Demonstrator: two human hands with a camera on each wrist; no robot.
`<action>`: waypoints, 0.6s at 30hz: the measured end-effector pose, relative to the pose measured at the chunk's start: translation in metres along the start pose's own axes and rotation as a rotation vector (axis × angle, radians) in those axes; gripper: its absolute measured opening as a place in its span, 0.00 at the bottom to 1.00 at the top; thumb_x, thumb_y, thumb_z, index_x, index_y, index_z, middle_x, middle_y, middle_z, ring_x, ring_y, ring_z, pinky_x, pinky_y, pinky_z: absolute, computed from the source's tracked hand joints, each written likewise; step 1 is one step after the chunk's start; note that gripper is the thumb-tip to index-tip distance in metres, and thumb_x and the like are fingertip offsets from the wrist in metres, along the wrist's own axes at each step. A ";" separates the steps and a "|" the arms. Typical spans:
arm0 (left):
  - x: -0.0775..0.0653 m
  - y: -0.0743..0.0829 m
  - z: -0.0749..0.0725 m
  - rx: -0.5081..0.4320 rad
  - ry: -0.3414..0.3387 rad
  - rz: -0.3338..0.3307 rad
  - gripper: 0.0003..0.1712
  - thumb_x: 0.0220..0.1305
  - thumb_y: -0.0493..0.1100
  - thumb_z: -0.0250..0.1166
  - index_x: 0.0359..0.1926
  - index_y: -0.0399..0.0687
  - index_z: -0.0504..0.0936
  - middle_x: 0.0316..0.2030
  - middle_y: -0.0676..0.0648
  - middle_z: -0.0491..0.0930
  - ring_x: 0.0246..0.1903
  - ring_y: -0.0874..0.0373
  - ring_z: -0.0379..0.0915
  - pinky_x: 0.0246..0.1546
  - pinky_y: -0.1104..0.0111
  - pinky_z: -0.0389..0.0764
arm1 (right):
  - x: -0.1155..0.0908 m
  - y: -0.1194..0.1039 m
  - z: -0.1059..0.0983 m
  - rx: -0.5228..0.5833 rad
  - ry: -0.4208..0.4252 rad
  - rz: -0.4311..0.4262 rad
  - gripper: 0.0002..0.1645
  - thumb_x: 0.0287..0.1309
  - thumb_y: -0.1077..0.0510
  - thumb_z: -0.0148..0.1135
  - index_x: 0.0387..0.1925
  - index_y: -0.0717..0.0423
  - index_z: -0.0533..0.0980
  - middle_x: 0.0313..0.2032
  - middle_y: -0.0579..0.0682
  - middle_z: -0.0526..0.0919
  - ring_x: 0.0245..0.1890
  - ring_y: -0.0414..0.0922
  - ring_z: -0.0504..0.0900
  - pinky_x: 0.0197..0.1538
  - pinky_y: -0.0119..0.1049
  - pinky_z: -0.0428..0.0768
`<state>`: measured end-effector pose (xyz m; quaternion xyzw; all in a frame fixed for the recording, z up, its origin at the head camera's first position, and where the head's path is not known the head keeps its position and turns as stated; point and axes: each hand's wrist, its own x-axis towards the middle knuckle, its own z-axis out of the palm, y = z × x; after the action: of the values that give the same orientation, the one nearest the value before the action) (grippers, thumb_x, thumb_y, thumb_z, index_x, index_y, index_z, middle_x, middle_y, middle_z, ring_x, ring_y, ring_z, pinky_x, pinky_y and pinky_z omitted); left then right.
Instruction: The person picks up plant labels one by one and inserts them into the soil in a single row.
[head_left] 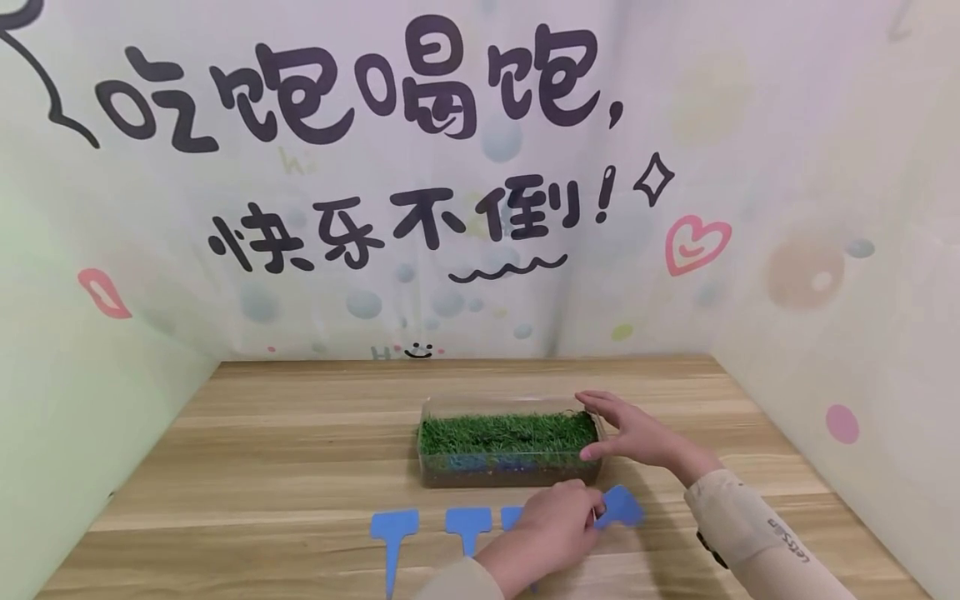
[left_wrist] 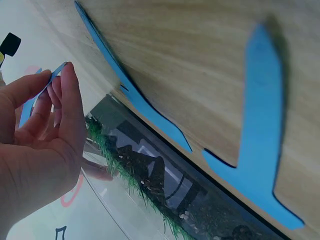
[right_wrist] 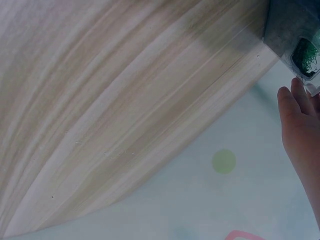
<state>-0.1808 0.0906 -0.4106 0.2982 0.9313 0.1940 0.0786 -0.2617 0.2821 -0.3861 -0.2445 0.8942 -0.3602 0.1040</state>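
In the head view a clear plastic box (head_left: 465,471) holds dark soil and green grass (head_left: 487,433). My left hand (head_left: 547,525) is in front of the box's right part. Between its thumb and fingertips it pinches a blue T-shaped plant label (head_left: 621,507), whose wide head sticks out to the right. The left wrist view shows the left hand (left_wrist: 45,125) with this label upright and edge-on. My right hand (head_left: 637,433) is at the box's right end, thumb by the front wall and fingers fairly straight along the rim. The right wrist view has its fingertips (right_wrist: 295,95) at the box corner.
Other blue plant labels lie in a row before the box: one on the left (head_left: 393,525), one in the middle (head_left: 468,525), and a third (head_left: 512,517) partly covered by my left hand. The wooden table (head_left: 285,450) ends at a printed cloth backdrop (head_left: 337,317).
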 end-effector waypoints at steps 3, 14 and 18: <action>-0.001 -0.002 -0.003 -0.035 0.024 0.015 0.06 0.66 0.45 0.67 0.44 0.61 0.84 0.31 0.62 0.74 0.29 0.72 0.69 0.29 0.78 0.72 | -0.001 -0.001 -0.001 -0.013 -0.002 -0.006 0.55 0.56 0.47 0.72 0.76 0.61 0.54 0.75 0.68 0.53 0.73 0.69 0.56 0.67 0.69 0.63; -0.003 -0.009 -0.020 -0.306 0.123 0.001 0.17 0.65 0.40 0.68 0.54 0.52 0.78 0.30 0.59 0.77 0.25 0.74 0.71 0.26 0.79 0.73 | 0.001 -0.002 0.000 -0.078 0.022 -0.047 0.48 0.61 0.52 0.68 0.74 0.66 0.56 0.73 0.71 0.55 0.71 0.70 0.61 0.66 0.68 0.66; -0.002 -0.013 -0.027 -0.429 0.189 0.005 0.07 0.65 0.39 0.68 0.41 0.51 0.78 0.31 0.57 0.80 0.28 0.72 0.74 0.29 0.79 0.75 | 0.002 -0.003 0.000 -0.063 0.022 -0.032 0.47 0.60 0.54 0.67 0.74 0.65 0.57 0.73 0.70 0.56 0.70 0.71 0.61 0.66 0.68 0.66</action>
<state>-0.1930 0.0710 -0.3915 0.2576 0.8712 0.4146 0.0523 -0.2621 0.2797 -0.3839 -0.2578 0.9023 -0.3362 0.0805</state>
